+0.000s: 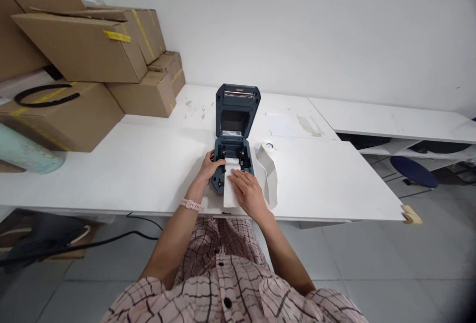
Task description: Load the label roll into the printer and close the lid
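Note:
A dark blue-grey label printer (238, 109) stands on the white table, its lid raised and tilted back. A white label roll (232, 161) sits inside, and its paper strip (230, 197) runs out over the front toward me. My left hand (209, 168) grips the printer's left wall, its thumb reaching in beside the roll and its fingers along the outer side. My right hand (248, 190) lies with its fingers stretched flat over the strip at the printer's front right. That hand hides part of the strip and the printer's front right corner.
A crumpled length of white backing paper (268, 174) lies right of the printer. Cardboard boxes (92, 50) are stacked at the left, with a black ring-shaped band (46, 96) on one. A pale green bottle (33, 152) lies near them. A blue stool (413, 171) stands at the right.

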`<state>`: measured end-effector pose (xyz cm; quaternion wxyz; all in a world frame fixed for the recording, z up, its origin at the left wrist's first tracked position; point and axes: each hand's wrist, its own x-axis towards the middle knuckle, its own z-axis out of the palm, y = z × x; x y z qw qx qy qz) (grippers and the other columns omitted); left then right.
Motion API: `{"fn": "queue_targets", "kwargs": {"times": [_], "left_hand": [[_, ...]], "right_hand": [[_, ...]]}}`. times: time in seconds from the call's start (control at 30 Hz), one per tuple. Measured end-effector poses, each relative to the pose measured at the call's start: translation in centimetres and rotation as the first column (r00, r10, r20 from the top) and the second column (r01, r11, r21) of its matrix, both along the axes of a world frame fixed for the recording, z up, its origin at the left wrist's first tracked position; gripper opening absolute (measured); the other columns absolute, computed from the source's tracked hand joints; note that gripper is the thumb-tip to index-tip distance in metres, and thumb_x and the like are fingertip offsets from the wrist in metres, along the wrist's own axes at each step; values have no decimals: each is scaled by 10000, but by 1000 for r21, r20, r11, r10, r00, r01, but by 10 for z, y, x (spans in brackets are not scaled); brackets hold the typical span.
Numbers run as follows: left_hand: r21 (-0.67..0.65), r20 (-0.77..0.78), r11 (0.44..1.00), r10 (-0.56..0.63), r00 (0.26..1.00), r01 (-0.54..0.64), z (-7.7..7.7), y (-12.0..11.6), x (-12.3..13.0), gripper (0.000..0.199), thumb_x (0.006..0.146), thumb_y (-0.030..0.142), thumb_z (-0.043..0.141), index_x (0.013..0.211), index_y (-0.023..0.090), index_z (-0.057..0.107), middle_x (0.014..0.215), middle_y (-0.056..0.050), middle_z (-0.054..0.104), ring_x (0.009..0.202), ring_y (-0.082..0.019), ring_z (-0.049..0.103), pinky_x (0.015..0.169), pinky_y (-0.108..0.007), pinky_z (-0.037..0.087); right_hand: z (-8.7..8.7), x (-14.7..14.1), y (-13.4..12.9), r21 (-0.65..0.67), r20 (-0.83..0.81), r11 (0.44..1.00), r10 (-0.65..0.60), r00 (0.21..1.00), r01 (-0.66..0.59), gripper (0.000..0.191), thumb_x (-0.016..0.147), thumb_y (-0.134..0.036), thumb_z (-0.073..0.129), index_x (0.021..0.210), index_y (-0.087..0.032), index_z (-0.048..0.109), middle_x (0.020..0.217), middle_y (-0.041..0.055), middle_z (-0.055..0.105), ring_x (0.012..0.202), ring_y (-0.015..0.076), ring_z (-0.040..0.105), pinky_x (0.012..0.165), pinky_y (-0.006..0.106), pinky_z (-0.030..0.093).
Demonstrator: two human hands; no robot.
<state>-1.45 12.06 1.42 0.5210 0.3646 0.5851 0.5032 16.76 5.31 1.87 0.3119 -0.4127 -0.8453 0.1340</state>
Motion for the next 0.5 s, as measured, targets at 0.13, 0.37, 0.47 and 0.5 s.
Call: {"fn": "queue_targets", "kwargs": {"times": [0.13,0.37,0.47,0.5], "left_hand": [[-7,11,1000,1,1000,-1,3,-7,1,667,716,261,766,1327,155,523,1305,-156,641,1047,-227,670,823,-309,550],[-11,-24,998,-63,998,63,7,-68,16,1004,715,461,825,1553,279,303,1550,-142,466,1354,-323,518,1005,-374,509],[-7,-49,999,-52,997,51,3,-87,19,1072,692,486,840,1574,283,265,1575,-148,434,1397,-345,473,1059,-404,477],[0,-49,999,-45,998,45,1,-91,19,1081,688,487,841,1576,271,263,1560,-154,455,1391,-345,481,1072,-414,468]], "right_hand": [[15,18,8,-117,-101,981,144,984,-156,306,1013,-307,496,1251,-267,685,1350,86,675,1283,268,601,1084,530,478],[99,53,109,-82,-492,994,-98,865,66,625,942,-633,507,1473,-305,469,1569,75,462,1440,278,433,1172,516,364],[126,35,179,-245,-598,970,-155,787,5,800,867,-783,467,1520,-331,373,1654,30,318,1520,269,289,1215,516,280],[131,26,198,-320,-621,946,-165,766,-57,831,850,-828,418,1517,-334,371,1643,24,340,1521,273,285,1212,533,274]]}}
